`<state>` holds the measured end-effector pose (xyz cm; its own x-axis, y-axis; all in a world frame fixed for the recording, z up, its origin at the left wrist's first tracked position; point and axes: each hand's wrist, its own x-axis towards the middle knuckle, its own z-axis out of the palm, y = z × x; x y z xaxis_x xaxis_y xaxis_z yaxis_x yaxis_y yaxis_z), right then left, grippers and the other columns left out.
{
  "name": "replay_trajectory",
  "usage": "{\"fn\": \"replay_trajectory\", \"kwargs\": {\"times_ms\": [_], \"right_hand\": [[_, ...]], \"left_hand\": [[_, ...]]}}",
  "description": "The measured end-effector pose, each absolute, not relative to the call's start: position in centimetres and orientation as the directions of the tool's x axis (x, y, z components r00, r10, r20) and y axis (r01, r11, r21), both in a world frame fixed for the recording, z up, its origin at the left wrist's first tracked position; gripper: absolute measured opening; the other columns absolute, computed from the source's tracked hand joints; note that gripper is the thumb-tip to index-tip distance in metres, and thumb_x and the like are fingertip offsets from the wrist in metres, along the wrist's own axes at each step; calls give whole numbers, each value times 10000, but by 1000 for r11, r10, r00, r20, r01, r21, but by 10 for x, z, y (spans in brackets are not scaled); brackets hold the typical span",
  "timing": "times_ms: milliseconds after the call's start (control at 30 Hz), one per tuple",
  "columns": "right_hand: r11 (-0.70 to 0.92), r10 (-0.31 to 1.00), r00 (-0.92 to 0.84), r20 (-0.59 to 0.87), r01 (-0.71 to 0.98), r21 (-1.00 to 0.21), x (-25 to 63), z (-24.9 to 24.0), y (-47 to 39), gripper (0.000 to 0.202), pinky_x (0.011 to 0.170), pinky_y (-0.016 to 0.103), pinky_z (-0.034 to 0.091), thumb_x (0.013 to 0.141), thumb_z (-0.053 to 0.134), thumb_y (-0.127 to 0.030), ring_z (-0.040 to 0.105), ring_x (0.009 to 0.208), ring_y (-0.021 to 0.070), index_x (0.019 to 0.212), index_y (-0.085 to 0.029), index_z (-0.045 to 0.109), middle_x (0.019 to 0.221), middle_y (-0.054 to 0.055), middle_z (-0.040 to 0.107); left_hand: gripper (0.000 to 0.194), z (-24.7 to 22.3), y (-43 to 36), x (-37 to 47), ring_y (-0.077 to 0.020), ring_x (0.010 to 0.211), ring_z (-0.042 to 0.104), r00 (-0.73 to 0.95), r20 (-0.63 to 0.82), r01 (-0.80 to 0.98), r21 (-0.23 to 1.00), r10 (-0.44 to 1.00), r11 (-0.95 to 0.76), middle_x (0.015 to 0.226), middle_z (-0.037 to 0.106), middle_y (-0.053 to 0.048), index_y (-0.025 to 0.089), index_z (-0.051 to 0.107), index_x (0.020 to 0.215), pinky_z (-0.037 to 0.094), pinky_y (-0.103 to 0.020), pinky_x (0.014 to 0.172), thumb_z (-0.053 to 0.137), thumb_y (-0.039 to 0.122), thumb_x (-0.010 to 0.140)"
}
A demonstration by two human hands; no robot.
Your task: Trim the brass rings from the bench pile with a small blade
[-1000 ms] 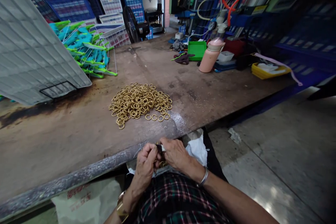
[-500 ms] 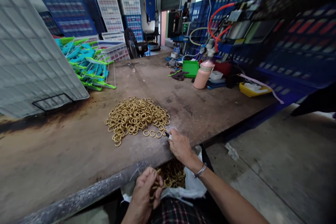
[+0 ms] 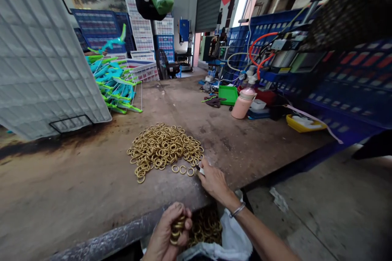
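Left of centre in the frame, gold-coloured rings (image 3: 165, 146) lie heaped on the desk (image 3: 76, 195), with a few loose ones by the heap's near edge. They look like metal: probably stiff, light singly but weighty by the handful, hard to break, and smooth enough to slip. A pinch across the rim should suit one; a cupped palm suits several. At bottom centre, the left hand (image 3: 169, 227) is curled around several rings. Just right of the loose ones, the right hand (image 3: 215, 183) pinches a small dark-tipped tool (image 3: 200, 169); whether its tip touches a ring cannot be told. At bottom right of centre, a white sack (image 3: 237, 232) holds more rings. Farther up stand a pink bottle (image 3: 241, 106) and a green tray (image 3: 228, 95).
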<state>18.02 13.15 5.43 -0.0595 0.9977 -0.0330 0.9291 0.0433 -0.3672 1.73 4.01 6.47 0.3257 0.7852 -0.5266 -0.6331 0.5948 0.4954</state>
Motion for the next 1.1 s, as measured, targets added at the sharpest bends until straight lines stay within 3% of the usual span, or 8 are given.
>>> {"fn": "replay_trajectory", "kwargs": {"times_ms": [167, 300, 367, 533, 700, 900, 1000, 1100], "right_hand": [[146, 987, -151, 60, 662, -735, 174, 55, 114, 98, 577, 217, 338, 835, 392, -254, 500, 618, 124, 825, -189, 466, 699, -11, 546], [109, 971, -237, 0, 444, -890, 160, 62, 91, 134, 548, 207, 339, 842, 400, -306, 440, 561, 104, 806, -190, 456, 617, -43, 488], [105, 962, -273, -9, 400, -910, 155, 65, 83, 149, 552, 205, 338, 840, 414, -323, 426, 568, 99, 794, -188, 457, 612, -48, 469], [69, 945, -323, -42, 326, -943, 152, 70, 78, 160, 576, 200, 343, 842, 419, -323, 423, 583, 90, 775, -184, 460, 618, -55, 469], [78, 953, -297, -51, 406, -911, 150, 74, 79, 180, 549, 193, 304, 808, 457, -313, 390, 577, 83, 697, -173, 472, 597, -63, 417], [55, 955, -290, -61, 376, -925, 147, 74, 77, 179, 545, 190, 311, 813, 431, -284, 398, 559, 81, 689, -170, 489, 575, -62, 431], [-4, 960, -262, -95, 327, -945, 149, 72, 78, 190, 558, 195, 341, 836, 380, -264, 460, 569, 91, 717, -170, 495, 603, -39, 512], [31, 966, -243, -86, 438, -898, 153, 68, 77, 195, 539, 200, 321, 844, 360, -237, 465, 539, 96, 735, -171, 508, 594, -27, 530]], "left_hand": [[297, 63, 45, 22, -14, 356, 301, 233, -480, -539, 660, 846, 523, 499, 489, 40, 152, 497, 660, 191, -130, 323, 652, 404, 682], [363, 66, 47, 27, -47, 386, 387, 41, -441, -407, 812, 897, 418, 537, 491, 63, 185, 510, 846, 253, -134, 323, 629, 483, 675], [391, 67, 47, 27, -50, 373, 384, 15, -420, -320, 858, 907, 403, 515, 485, 68, 181, 520, 887, 268, -141, 328, 601, 507, 689], [352, 66, 46, 22, -46, 329, 327, -30, -394, -137, 912, 919, 386, 428, 445, 71, 164, 546, 734, 255, -165, 342, 547, 516, 722], [279, 66, 44, 18, -71, 427, 415, -86, -181, 96, 977, 980, 189, 468, 483, 50, 152, 613, 702, 327, -180, 431, 589, 429, 716], [302, 63, 41, 17, -58, 370, 377, 108, -405, -194, 887, 908, 418, 495, 459, 71, 180, 506, 751, 258, -157, 333, 521, 481, 759], [289, 64, 40, 17, -51, 395, 403, 124, -389, -288, 866, 913, 409, 529, 467, 72, 182, 478, 743, 262, -143, 337, 549, 461, 750], [290, 64, 39, 17, -52, 402, 417, 87, -375, -290, 877, 923, 384, 524, 469, 75, 184, 471, 745, 270, -139, 341, 560, 459, 744]]}}
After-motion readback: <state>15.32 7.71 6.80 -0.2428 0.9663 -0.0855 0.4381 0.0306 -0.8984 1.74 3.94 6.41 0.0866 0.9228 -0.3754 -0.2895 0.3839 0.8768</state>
